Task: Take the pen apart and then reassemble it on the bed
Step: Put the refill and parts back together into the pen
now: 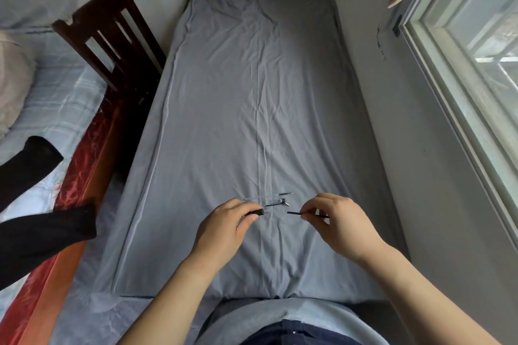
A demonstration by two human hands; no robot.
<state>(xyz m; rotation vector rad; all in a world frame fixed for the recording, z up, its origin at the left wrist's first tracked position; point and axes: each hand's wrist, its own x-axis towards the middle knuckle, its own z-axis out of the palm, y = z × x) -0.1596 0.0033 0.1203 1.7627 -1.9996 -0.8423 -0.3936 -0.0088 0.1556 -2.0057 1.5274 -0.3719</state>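
Note:
The pen lies in pieces on the grey bed sheet. My left hand pinches a short dark pen barrel piece with its end pointing right. My right hand pinches a thin black rod whose tip points left toward the barrel piece, a small gap between them. Just beyond the hands, a clear thin refill tube lies flat on the sheet. Beside it lies a small clip-like part.
A dark wooden chair stands at the bed's left side. Black cloth drapes over a second bed at the left. A white wall and window frame run along the right edge of the mattress.

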